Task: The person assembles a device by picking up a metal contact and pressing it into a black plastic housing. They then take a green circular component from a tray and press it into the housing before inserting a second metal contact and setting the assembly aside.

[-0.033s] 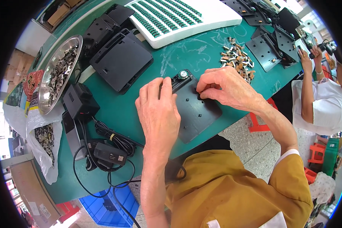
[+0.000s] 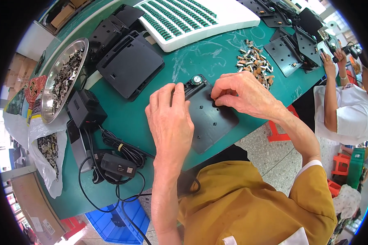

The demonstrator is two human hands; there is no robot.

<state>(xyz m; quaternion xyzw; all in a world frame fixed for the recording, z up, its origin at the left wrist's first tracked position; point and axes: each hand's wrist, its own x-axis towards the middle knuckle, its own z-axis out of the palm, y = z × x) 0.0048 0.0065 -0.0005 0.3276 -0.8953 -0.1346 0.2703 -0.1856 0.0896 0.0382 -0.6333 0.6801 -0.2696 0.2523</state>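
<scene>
A black plastic panel [image 2: 210,122] with small cross-shaped posts lies on the green table in front of me. At its far end sits a small round metal-faced part [image 2: 197,80] in a black mount. My left hand [image 2: 170,118] is closed along the panel's left edge, fingers pointing away and the thumb beside the rim. Over the panel's right side, my right hand [image 2: 245,96] pinches thumb and fingers together, low against the surface. Whatever lies between those fingertips is hidden. Beyond the right hand is a pile of small metal-and-brown parts [image 2: 254,61].
A white foam tray [image 2: 233,26] holds rows of green coils. Left are black housings [image 2: 131,65], a metal bowl [image 2: 85,55] of small parts, a plastic bag [image 2: 55,185], and a black adapter [image 2: 118,165] with cables. A co-worker's hands [image 2: 329,63] are at far right, near more black panels [image 2: 284,55].
</scene>
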